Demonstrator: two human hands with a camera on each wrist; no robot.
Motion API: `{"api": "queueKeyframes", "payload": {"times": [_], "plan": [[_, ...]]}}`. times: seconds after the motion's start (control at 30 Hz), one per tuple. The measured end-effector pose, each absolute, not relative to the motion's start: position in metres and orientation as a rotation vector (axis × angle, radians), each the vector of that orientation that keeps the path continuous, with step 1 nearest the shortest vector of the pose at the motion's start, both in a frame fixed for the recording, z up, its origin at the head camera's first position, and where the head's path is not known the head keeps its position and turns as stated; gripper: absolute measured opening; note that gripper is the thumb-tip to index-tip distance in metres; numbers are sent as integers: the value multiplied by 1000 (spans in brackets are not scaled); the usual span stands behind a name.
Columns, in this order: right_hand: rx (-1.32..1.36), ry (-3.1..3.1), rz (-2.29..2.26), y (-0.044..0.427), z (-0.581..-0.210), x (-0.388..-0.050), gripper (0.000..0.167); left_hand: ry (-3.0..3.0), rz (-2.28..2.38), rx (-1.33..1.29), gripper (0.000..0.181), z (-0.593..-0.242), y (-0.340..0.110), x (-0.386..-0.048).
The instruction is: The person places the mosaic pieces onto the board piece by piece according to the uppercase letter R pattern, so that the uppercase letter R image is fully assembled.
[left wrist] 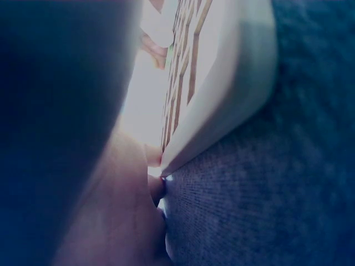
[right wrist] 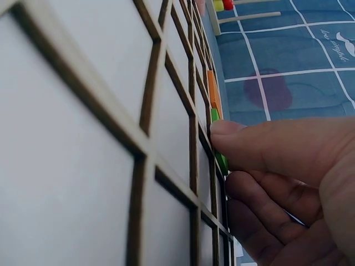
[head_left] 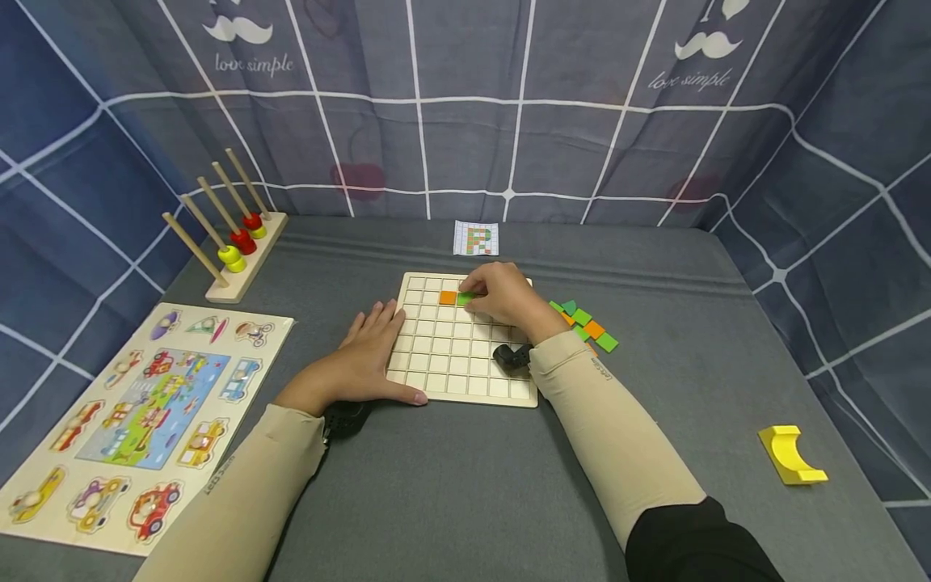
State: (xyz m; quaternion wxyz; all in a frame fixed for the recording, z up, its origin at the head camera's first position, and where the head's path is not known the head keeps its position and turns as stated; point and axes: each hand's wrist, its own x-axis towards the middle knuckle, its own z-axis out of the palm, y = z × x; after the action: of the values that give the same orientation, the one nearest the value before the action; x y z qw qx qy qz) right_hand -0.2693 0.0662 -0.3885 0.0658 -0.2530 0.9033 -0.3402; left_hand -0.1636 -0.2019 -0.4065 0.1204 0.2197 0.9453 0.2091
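Observation:
A pale wooden grid board point(head_left: 440, 364) lies on the table in the head view. My left hand point(head_left: 367, 360) rests at its left edge with fingers spread and the thumb along the near left corner. An orange square tile point(head_left: 447, 297) sits in a cell near the board's far side. Just right of it, my right hand point(head_left: 509, 301) pinches a green square tile point(head_left: 464, 298) at the grid. The right wrist view shows the thumb against green point(right wrist: 215, 114), the other fingers curled below. The left wrist view is dark and blurred, showing the board's edge point(left wrist: 233, 83).
Loose green and orange tiles point(head_left: 594, 329) lie right of the board, partly behind my right forearm. A small pattern card point(head_left: 476, 239) is beyond it. A peg stand point(head_left: 247, 259) and picture puzzle point(head_left: 247, 339) stand left; a yellow curved block point(head_left: 789, 457) lies right.

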Motion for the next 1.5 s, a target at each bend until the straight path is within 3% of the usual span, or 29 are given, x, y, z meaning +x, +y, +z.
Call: {"api": "queueKeyframes", "payload": {"times": [0.73, 1.5], "plan": [[-812, 2742, -1069, 82, -390, -263, 29, 2773, 613, 642, 147, -407, -202, -163], [-658, 2902, -969, 182, -386, -241, 30, 2775, 611, 653, 147, -407, -203, -162]]}}
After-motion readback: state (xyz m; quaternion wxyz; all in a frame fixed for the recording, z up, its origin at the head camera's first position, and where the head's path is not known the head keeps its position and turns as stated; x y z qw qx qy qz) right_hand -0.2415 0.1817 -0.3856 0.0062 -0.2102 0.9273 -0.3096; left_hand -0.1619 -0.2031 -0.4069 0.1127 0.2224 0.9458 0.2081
